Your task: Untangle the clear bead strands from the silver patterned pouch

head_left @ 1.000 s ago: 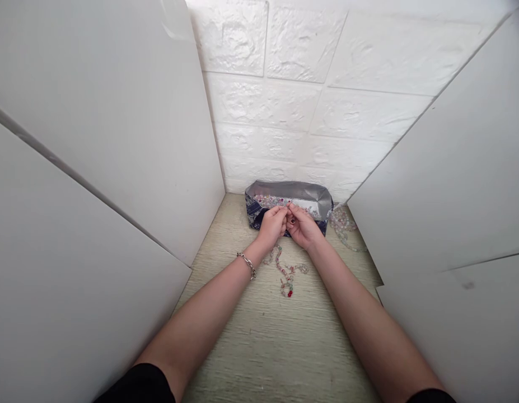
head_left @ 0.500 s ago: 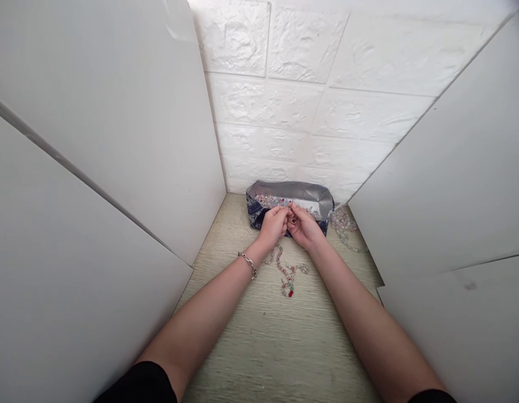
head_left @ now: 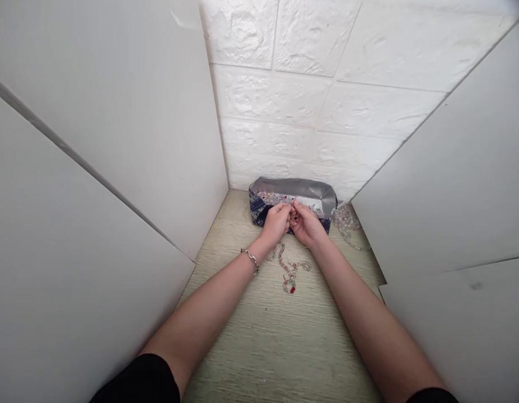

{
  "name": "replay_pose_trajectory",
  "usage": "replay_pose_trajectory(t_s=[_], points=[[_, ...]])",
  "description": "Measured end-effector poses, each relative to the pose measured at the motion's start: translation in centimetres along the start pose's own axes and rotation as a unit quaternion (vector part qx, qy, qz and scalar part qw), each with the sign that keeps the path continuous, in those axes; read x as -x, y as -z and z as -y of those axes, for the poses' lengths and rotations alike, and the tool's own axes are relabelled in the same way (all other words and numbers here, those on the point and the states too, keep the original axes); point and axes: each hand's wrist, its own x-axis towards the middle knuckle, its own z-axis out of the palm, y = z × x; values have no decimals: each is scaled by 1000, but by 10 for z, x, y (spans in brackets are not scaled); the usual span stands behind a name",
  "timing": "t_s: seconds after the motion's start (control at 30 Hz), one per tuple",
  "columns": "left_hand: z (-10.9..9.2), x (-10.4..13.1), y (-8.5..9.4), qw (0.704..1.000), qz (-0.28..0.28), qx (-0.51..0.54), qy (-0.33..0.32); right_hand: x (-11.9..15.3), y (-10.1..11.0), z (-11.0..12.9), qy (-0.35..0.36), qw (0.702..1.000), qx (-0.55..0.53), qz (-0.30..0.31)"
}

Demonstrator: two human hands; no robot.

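My left hand (head_left: 277, 221) and my right hand (head_left: 306, 224) meet at the fingertips over the front edge of a dark blue patterned pouch (head_left: 256, 210) with a silvery inside. Both are pinched closed; what lies between the fingertips is too small to make out. Loose beads (head_left: 271, 197), pink, clear and red, lie inside the pouch. From below my hands a beaded string (head_left: 286, 267) trails over the wooden surface, its near end curled beside a red bead (head_left: 292, 290).
More strung beads (head_left: 346, 221) are heaped right of the pouch. A white brick-patterned wall (head_left: 280, 95) stands behind it. White panels rise on the left (head_left: 116, 112) and right (head_left: 456, 184) of the pale greenish wooden surface (head_left: 267, 336).
The whole view has shifted slightly. My hands stay pinched together over the pouch's edge, and the near end of the beaded string now shows a rounder loop.
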Motion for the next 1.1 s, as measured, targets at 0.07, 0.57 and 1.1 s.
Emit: replay_pose_trajectory(t_s=[0.07, 0.57, 1.1], points=[[0, 0, -1, 1000, 1, -4, -3, 0, 1, 0, 3, 1000, 1, 1], [1, -4, -1, 1000, 16, -8, 20, 2, 1, 3, 14, 999, 37, -19], [0, -3, 2, 999, 41, -1, 11, -1, 3, 2, -2, 1000, 13, -4]])
